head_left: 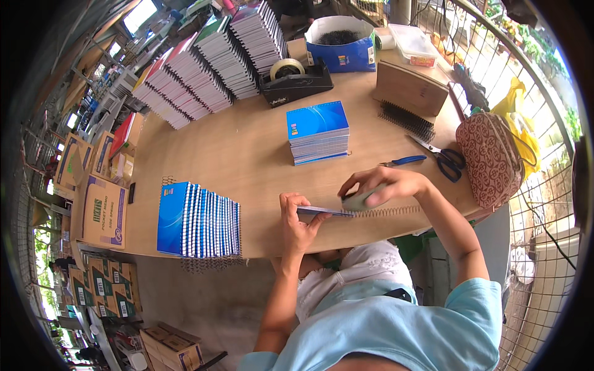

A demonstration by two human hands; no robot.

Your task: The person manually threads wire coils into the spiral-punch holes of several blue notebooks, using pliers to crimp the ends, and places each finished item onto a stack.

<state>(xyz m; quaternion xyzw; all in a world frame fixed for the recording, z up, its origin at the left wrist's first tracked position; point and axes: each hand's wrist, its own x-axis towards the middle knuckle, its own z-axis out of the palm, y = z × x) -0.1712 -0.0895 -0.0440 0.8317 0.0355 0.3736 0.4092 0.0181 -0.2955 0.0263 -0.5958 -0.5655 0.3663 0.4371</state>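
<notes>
My left hand (298, 224) pinches a thin notebook (318, 211), seen edge-on, near the front edge of the table. From the notebook's right end a dark wire spiral (390, 212) stretches to the right. My right hand (396, 184) is closed around a rounded grey-green object (364, 199), just above where the spiral meets the notebook; its kind does not show, and the fingers are slightly blurred. Beyond my hands stands a stack of blue-covered notebooks (317, 123). To my left, blue notebooks with spirals (173, 216) lie overlapped in a row, wire ends poking out.
Blue-handled pliers (405, 160), scissors (448, 162) and a bundle of black spirals (406, 121) lie at the right, beside a patterned pouch (489, 157). A tape dispenser (296, 83), tall notebook stacks (213, 59) and a blue box (340, 55) stand behind. A carton (102, 210) sits at left.
</notes>
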